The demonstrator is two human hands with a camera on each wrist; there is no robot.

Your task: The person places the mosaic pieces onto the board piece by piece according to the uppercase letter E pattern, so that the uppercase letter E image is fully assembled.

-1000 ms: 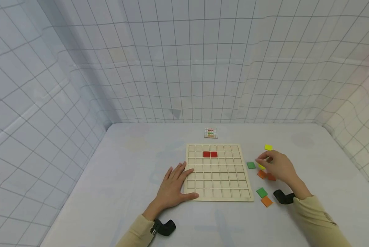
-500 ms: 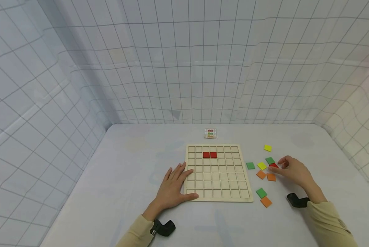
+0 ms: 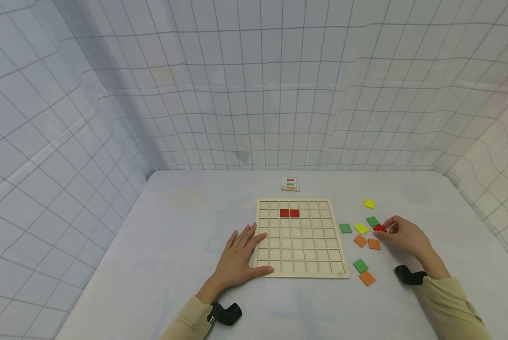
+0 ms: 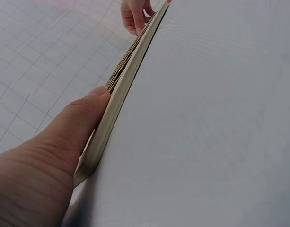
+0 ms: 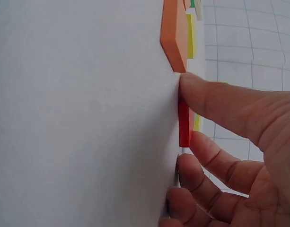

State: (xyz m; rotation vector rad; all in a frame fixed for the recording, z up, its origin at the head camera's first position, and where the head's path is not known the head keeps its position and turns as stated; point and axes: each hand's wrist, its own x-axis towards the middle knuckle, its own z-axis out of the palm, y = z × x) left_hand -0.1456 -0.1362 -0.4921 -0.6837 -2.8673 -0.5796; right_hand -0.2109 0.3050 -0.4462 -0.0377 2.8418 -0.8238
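My left hand (image 3: 236,259) lies spread over the left edge of a pale wooden grid board (image 3: 298,243), its thumb (image 4: 88,111) on the front left corner. Two red tiles (image 3: 289,213) sit side by side in the board's second row from the back. To the board's right, my right hand (image 3: 407,236) pinches another red tile (image 5: 184,124) between thumb and index finger, low over the table. A green tile (image 3: 373,221) and a yellow tile (image 3: 362,228) lie just left of it. The other right fingers are loosely curled.
Orange tiles (image 3: 374,244) and more green tiles (image 3: 360,266) are scattered right of the board, with a second yellow tile (image 3: 369,204) farther back. A small printed pattern card (image 3: 290,183) lies behind the board. Gridded white curtains (image 3: 254,94) enclose the white table (image 3: 185,236).
The right hand has moved right from above the yellow tile to the red tile and now pinches it, tilting it slightly. The left hand has stayed on the board.
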